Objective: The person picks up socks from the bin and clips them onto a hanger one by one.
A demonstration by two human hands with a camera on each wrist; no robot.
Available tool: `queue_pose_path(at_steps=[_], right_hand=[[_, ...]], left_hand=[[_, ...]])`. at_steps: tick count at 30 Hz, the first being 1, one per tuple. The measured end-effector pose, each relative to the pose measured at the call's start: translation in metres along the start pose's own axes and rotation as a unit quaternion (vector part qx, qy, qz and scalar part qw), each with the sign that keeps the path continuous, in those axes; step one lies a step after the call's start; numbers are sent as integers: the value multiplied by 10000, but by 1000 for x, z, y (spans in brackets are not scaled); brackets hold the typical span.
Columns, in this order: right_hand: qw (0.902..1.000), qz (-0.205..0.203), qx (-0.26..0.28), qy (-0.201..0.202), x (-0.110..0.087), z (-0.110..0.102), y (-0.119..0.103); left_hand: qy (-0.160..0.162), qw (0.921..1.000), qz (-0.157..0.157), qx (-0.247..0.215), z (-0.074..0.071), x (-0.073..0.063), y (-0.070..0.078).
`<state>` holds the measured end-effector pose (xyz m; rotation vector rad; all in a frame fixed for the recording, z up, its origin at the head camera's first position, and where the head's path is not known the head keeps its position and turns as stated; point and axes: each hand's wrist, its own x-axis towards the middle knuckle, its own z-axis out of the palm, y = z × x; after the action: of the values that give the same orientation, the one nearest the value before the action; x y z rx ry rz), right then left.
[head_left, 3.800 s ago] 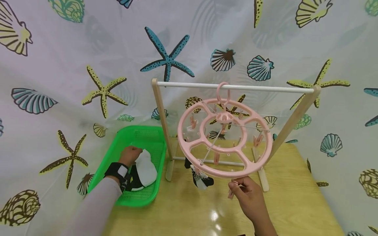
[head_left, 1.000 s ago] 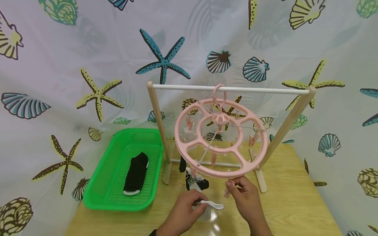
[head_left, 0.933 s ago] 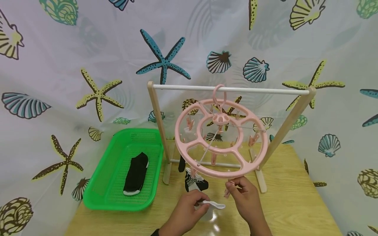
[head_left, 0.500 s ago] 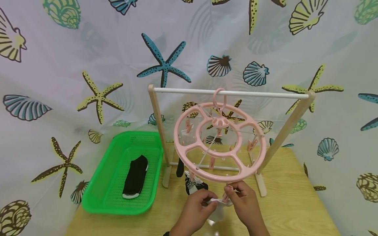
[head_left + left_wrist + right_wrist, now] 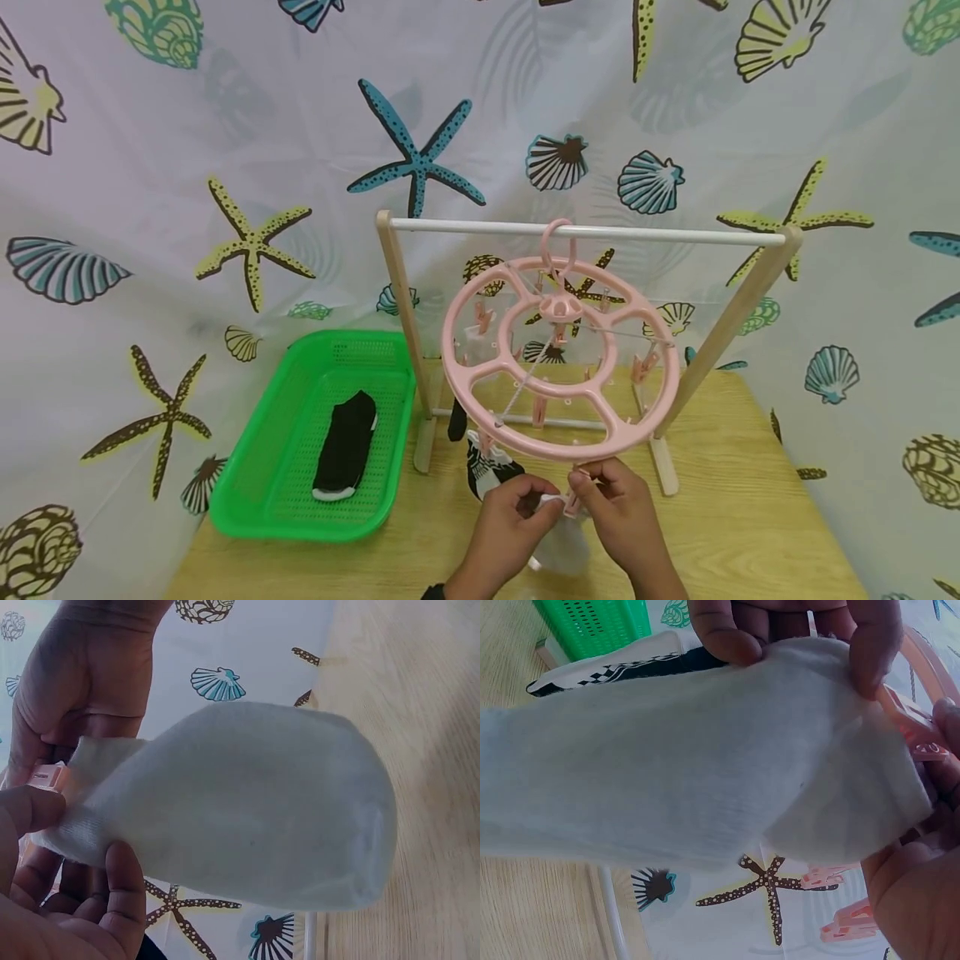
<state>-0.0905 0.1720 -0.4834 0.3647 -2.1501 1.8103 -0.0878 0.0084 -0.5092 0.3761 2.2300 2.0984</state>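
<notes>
A white sock (image 5: 564,546) hangs from my left hand (image 5: 510,529), which pinches its cuff between thumb and fingers. My right hand (image 5: 628,515) pinches a pink clothespin (image 5: 573,503) under the front rim of the round pink drying hanger (image 5: 525,444). The clothespin's lower end is right at the sock's cuff. In the left wrist view, the sock's foot (image 5: 262,806) spreads out sideways from the fingers. The right wrist view shows the clothespin (image 5: 909,714) against the cuff edge. A black-and-white patterned sock (image 5: 482,471) hangs from the hanger, just behind my left hand.
The hanger hooks over the white bar (image 5: 660,234) of a wooden-legged stand (image 5: 750,300). More pink clothespins (image 5: 645,367) dangle from it. A green basket (image 5: 238,492) with a black sock (image 5: 347,446) in it stands at left on the wooden table (image 5: 735,517).
My left hand took the white sock out of the basket and carried it right to the clothespin. The cuff has moved up against the clothespin. My right hand has stayed under the rim.
</notes>
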Motion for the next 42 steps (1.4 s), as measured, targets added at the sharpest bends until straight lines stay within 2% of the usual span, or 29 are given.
queue_pose_path(at_steps=[2,6,14,21,30,33,35,37,39,42], right_hand=[[10000,-14,9,-31,0,0,0],[9999,5,4,-145,0,0,0],[9966,479,82,-664,0,0,1],[9963,585,34,-624,-1,2,1],[9966,477,123,-663,-2,2,0],[9968,435,122,-652,-1,2,0],[9970,415,106,-647,-1,2,0],[9971,394,105,-638,-1,2,0],[9972,405,95,-616,-2,3,1],[9971,490,92,-572,-2,4,2]], left_hand=[[-81,9999,-56,-108,-1,-1,1],[-115,9997,46,-204,-4,-3,5],[32,9999,91,-140,-9,-4,9],[47,9996,261,22,-13,-5,7],[17,9989,369,287,-19,-6,4],[108,9957,615,687,-23,-8,6],[264,9886,975,1114,-26,-9,10],[493,9743,1479,1627,-29,-10,17],[719,9502,2180,2108,-31,-9,26],[1069,9001,3222,2731,-33,-5,42]])
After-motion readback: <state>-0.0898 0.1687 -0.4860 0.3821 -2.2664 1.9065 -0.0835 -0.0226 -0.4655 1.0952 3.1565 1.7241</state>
